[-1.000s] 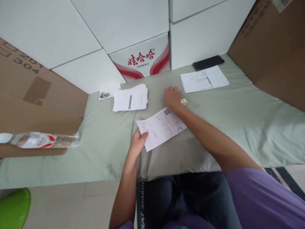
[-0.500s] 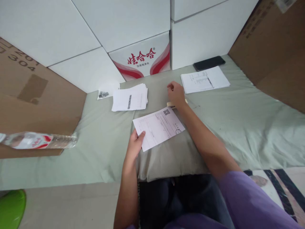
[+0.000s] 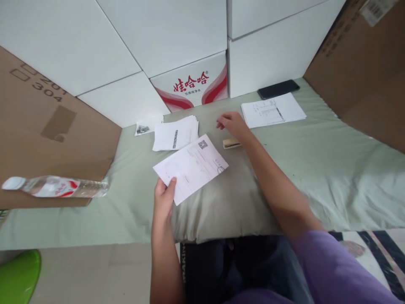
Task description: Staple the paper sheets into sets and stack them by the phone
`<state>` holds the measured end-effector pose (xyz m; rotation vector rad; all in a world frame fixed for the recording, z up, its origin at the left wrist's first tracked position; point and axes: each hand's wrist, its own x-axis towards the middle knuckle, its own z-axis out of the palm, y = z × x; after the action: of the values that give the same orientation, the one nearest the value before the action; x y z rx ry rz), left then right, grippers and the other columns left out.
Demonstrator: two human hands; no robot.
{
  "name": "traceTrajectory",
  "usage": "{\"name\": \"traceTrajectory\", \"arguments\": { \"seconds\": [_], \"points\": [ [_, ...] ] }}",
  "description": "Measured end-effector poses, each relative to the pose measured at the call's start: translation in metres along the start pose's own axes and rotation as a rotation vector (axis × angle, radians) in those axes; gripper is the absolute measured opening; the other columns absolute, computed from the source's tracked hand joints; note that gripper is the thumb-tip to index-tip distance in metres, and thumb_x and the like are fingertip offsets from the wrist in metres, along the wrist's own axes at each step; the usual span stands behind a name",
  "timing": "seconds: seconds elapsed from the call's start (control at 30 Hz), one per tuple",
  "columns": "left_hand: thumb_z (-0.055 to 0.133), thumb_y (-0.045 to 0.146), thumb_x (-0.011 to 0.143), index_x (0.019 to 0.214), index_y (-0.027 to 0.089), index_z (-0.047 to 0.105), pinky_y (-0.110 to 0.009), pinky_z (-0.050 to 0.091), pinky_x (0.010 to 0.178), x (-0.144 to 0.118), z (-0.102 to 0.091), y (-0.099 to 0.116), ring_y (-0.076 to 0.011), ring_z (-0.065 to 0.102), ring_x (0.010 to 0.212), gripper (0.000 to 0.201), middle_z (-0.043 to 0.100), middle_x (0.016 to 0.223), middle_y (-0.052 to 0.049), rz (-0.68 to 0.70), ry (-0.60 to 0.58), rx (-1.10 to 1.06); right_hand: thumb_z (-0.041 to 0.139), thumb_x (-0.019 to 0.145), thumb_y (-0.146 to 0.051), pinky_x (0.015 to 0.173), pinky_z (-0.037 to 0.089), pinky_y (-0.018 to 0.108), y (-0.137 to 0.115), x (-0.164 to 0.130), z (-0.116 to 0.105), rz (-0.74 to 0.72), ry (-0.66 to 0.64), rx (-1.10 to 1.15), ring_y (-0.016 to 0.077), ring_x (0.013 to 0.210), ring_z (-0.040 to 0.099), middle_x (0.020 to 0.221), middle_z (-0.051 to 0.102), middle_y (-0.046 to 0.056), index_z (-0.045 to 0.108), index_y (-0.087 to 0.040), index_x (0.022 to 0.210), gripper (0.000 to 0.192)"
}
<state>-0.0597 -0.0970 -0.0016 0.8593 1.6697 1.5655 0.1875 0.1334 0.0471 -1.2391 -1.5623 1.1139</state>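
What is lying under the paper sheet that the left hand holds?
Under the paper sheet pinched by the left hand shows the pale green cloth, bulging like a cushion. The patch directly beneath the sheet is covered and cannot be seen.

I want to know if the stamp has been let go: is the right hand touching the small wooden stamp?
Apart. The head view shows the right hand raised beyond the wooden stamp, with green cloth visible between them.
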Motion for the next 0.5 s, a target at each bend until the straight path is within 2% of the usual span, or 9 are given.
{"name": "traceTrajectory", "arguments": {
  "seconds": [0.13, 0.2, 0.27, 0.3, 0.37, 0.43, 0.5],
  "points": [
    [0.082, 0.040, 0.079, 0.126, 0.019, 0.067, -0.043, 0.045, 0.117, 0.023, 0.009, 0.011, -0.0262, 0.062, 0.131, 0.054, 0.070, 0.134, -0.013, 0.174, 0.078, -0.082, 0.062, 0.094, -0.040, 0.064, 0.048, 0.025, -0.025, -0.014, -0.010, 0.101, -0.364, 0.090, 0.0140, 0.069, 0.067, 0.086, 0.077, 0.009, 0.071, -0.014, 0.085, 0.029],
    [0.082, 0.040, 0.079, 0.127, 0.020, 0.065, -0.040, 0.046, 0.116, 0.039, 0.023, 0.017, -0.0251, 0.062, 0.131, 0.054, 0.069, 0.135, -0.013, 0.268, 0.093, -0.118, 0.070, 0.089, -0.044, 0.061, 0.049, 0.025, -0.032, -0.020, -0.017, 0.118, -0.543, 0.159, 0.0153, 0.066, 0.068, 0.087, 0.077, 0.011, 0.072, -0.014, 0.086, 0.031],
    [0.079, 0.041, 0.082, 0.126, 0.020, 0.064, -0.037, 0.049, 0.112, 0.056, 0.041, 0.020, -0.0238, 0.062, 0.130, 0.051, 0.069, 0.134, -0.013, 0.358, 0.079, -0.140, 0.076, 0.084, -0.041, 0.057, 0.050, 0.026, -0.034, -0.023, -0.023, 0.126, -0.653, 0.238, 0.0152, 0.060, 0.067, 0.088, 0.077, 0.011, 0.070, -0.014, 0.089, 0.028],
    [0.076, 0.042, 0.084, 0.125, 0.021, 0.063, -0.035, 0.051, 0.109, 0.063, 0.051, 0.021, -0.0227, 0.063, 0.128, 0.048, 0.070, 0.131, -0.012, 0.394, 0.073, -0.143, 0.077, 0.084, -0.038, 0.055, 0.049, 0.026, -0.034, -0.023, -0.026, 0.132, -0.662, 0.270, 0.0143, 0.057, 0.065, 0.087, 0.077, 0.011, 0.069, -0.014, 0.091, 0.026],
    [0.074, 0.044, 0.085, 0.120, 0.021, 0.062, -0.029, 0.058, 0.094, 0.074, 0.068, 0.019, -0.0192, 0.071, 0.111, 0.043, 0.074, 0.118, -0.010, 0.410, 0.047, -0.143, 0.072, 0.086, -0.030, 0.048, 0.046, 0.024, -0.030, -0.019, -0.033, 0.140, -0.567, 0.303, 0.0113, 0.048, 0.058, 0.082, 0.076, 0.008, 0.065, -0.016, 0.093, 0.017],
    [0.074, 0.048, 0.084, 0.115, 0.022, 0.058, -0.023, 0.058, 0.064, 0.078, 0.080, 0.012, -0.0148, 0.073, 0.077, 0.043, 0.075, 0.097, -0.005, 0.328, -0.047, -0.119, 0.065, 0.089, -0.021, 0.042, 0.039, 0.021, -0.024, -0.013, -0.044, 0.146, -0.376, 0.308, 0.0085, 0.042, 0.050, 0.071, 0.071, 0.004, 0.060, -0.017, 0.090, 0.007],
    [0.074, 0.052, 0.082, 0.111, 0.023, 0.054, -0.019, 0.045, 0.042, 0.077, 0.086, 0.004, -0.0112, 0.064, 0.054, 0.045, 0.073, 0.084, 0.000, 0.239, -0.149, -0.087, 0.060, 0.088, -0.015, 0.039, 0.032, 0.019, -0.016, -0.006, -0.063, 0.172, -0.152, 0.302, 0.0069, 0.039, 0.042, 0.063, 0.065, 0.001, 0.055, -0.018, 0.085, 0.007]
  ]
}}
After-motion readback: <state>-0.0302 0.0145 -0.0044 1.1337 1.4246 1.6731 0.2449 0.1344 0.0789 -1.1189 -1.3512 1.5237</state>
